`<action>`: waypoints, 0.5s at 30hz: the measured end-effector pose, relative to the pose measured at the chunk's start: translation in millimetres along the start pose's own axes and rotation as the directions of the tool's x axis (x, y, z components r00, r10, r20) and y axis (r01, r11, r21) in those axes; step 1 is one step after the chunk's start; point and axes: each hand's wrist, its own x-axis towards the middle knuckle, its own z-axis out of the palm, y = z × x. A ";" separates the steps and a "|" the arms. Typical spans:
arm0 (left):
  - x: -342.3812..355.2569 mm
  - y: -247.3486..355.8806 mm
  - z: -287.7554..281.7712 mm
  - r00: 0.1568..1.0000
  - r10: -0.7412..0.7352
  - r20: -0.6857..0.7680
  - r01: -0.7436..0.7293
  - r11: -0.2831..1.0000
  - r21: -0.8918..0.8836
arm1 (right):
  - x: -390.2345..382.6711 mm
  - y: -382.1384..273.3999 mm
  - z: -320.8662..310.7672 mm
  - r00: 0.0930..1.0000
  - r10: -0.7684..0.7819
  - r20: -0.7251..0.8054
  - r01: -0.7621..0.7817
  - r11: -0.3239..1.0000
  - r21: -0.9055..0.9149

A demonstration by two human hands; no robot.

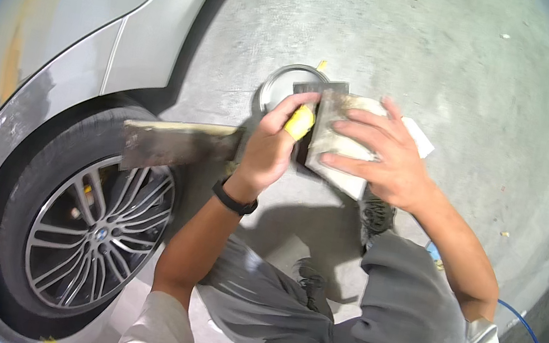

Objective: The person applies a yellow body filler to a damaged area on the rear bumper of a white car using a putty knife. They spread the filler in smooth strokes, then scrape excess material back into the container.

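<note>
My left hand (270, 143), wearing a black wristband, is closed with the thumb pointing up. A long flat plate (181, 145) with a dark stained face and a pale edge sticks out from it to the left, over the tyre. A bright yellow piece (300, 123) shows at the thumb; whether it is a handle or a wrapping I cannot tell. My right hand (383, 153) grips a pale, smeared board (340, 171), fingers spread across its face and thumb hidden. The board's left edge is close against my left fingertips. Motion blurs both hands.
Behind the hands a round, silver-rimmed can (276, 84) stands on the grey floor (490, 98). At the left is a silver car (144, 41) with a sanded wheel-arch edge and a spoked wheel (101, 233). A blue hose (527, 334) lies at the right.
</note>
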 end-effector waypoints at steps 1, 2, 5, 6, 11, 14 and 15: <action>-5.8 -3.9 7.9 0.999 0.014 0.038 -0.005 0.978 -0.209 | 2.3 -1.2 -1.3 1.000 -0.015 -0.023 0.016 0.999 0.048; -6.9 -8.3 15.8 0.995 0.084 0.060 -0.071 0.977 -0.203 | 4.4 -2.2 -0.9 0.999 -0.014 0.046 0.012 0.998 0.056; -8.0 -16.2 27.5 0.989 0.148 0.013 -0.141 0.964 -0.226 | 3.5 -4.6 -1.5 0.998 0.052 0.048 -0.055 0.996 0.063; -8.8 -17.9 29.7 0.989 0.147 0.036 -0.133 0.958 -0.255 | 1.7 -7.1 -1.5 0.994 0.108 -0.002 -0.107 0.985 0.138; -10.0 -31.2 45.5 0.984 0.173 -0.049 -0.178 0.975 -0.130 | -7.4 -26.4 18.9 0.607 0.792 -0.068 -0.440 0.406 0.801; -17.3 -40.8 55.8 0.998 0.055 -0.019 -0.044 0.922 0.384 | -12.7 -21.2 35.6 0.498 0.831 0.248 -0.514 0.052 0.856; -17.7 -44.3 59.2 0.998 0.056 -0.012 -0.044 0.876 0.480 | -14.6 -17.9 40.1 0.532 0.823 0.200 -0.478 0.097 0.873</action>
